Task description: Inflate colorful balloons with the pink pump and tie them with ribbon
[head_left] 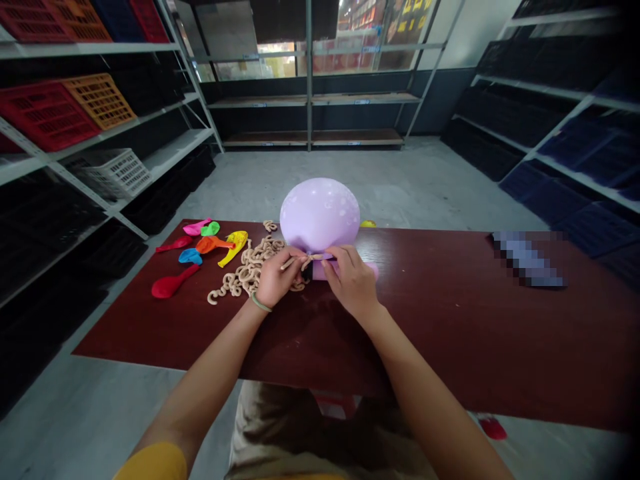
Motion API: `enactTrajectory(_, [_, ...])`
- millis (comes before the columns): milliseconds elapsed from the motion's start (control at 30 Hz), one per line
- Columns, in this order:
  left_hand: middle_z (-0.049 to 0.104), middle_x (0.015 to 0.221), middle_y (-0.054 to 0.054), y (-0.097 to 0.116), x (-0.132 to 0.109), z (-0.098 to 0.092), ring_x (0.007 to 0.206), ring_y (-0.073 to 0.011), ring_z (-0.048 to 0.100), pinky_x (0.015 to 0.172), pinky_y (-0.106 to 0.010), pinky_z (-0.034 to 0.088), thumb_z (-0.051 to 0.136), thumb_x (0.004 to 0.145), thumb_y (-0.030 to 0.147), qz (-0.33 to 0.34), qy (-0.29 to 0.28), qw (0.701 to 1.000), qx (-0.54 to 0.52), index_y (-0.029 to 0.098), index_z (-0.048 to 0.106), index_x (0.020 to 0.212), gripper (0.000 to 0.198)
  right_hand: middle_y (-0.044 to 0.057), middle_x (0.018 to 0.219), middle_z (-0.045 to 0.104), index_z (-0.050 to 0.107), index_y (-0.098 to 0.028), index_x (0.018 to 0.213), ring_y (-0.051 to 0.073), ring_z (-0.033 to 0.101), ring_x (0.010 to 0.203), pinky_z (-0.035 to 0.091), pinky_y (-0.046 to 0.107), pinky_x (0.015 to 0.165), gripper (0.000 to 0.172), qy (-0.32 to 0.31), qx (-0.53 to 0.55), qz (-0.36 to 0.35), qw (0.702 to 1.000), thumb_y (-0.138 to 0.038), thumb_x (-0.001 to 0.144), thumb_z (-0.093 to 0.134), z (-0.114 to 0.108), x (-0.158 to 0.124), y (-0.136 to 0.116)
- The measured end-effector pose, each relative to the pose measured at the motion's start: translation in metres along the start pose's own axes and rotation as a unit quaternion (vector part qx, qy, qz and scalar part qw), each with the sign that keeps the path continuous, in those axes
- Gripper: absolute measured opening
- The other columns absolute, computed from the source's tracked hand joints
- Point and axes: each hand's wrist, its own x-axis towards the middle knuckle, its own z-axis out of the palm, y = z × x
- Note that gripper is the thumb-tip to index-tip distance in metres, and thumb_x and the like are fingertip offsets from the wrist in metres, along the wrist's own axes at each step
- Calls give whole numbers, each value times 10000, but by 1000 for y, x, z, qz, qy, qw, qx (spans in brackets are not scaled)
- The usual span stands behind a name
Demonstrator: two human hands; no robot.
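Note:
An inflated light-purple balloon [320, 212] with pale spots stands just beyond my hands, its neck towards me. My left hand [277, 277], a green band on its wrist, pinches a beige cord [287, 265] by the balloon's neck. My right hand [354, 281] is closed, thumb and forefinger pinching the purple neck [326, 256], around which cord seems to pass. Whether it is knotted I cannot tell. Under the hands lies a pinkish-purple object [370, 269] with a black end, partly hidden. A heap of curly beige cord [253, 265] lies beside my left hand.
Flat balloons, such as a red one [173, 283], a yellow one [235, 247] and a blue one [190, 256], lie on the left of the brown table [450, 333]. A blurred dark item [530, 260] lies at right. Shelves with crates [97, 100] stand around.

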Motion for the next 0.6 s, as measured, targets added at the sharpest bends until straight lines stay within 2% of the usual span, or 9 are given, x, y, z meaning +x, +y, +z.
enactTrajectory(133, [598, 563, 36, 2, 1, -1, 480, -108, 567, 506, -221, 461, 567, 933, 358, 24, -15, 999, 22, 202, 640, 915, 173, 70, 1015, 664, 588, -223, 1091, 174, 614, 898, 468, 289, 736, 174, -20, -17, -24, 999, -311, 966, 503, 1, 0, 0])
enactTrajectory(267, [602, 593, 30, 3, 0, 0, 493, -105, 571, 517, -220, 464, 561, 938, 342, 42, -31, 998, 37, 201, 643, 912, 165, 48, 923, 653, 610, -235, 940, 161, 582, 817, 433, 294, 646, 142, -32, -42, -27, 998, -292, 976, 485, 5, -1, 1])
enactTrajectory(367, [598, 585, 35, 2, -1, 0, 490, -104, 574, 512, -219, 460, 558, 941, 340, 44, -26, 998, 48, 206, 639, 917, 158, 46, 866, 637, 596, -230, 861, 166, 555, 779, 394, 309, 597, 184, -43, -54, -28, 997, -274, 981, 464, 6, -2, 3])
enactTrajectory(600, [621, 604, 27, 1, 1, -1, 493, -102, 579, 528, -223, 464, 559, 941, 330, 35, -1, 997, 70, 200, 646, 883, 166, 40, 857, 632, 596, -220, 860, 153, 536, 742, 352, 309, 587, 200, -39, -69, -30, 996, -282, 990, 457, 4, -1, 10])
